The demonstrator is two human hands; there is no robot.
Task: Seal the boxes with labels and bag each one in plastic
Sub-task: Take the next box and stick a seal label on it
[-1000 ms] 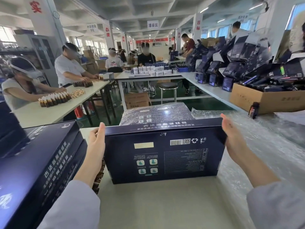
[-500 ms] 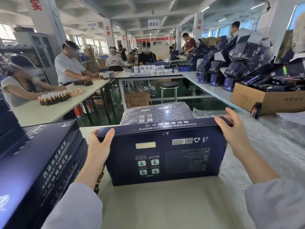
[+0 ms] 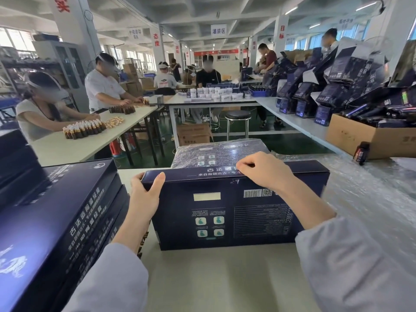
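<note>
Dark blue box (image 3: 236, 210): top edge showing white "古法" and "来自苗疆远古,专注", remainder hiding under right hand (image 3: 263, 170). Barcode (image 3: 252, 193) and QR code (image 3: 267, 192) sitting on front face; small print unreadable. Far behind box, hanging sign (image 3: 218, 31) reading "灌装区". Left pillar (image 3: 156, 39) behind box carrying red "态度"; right pillar (image 3: 281, 31) carrying red "目标".

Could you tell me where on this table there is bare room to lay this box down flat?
The bare tabletop on your side of the upright box is free. The left is crowded by the stack of boxes; behind it lies a bagged box; plastic sheeting covers the right.
</note>
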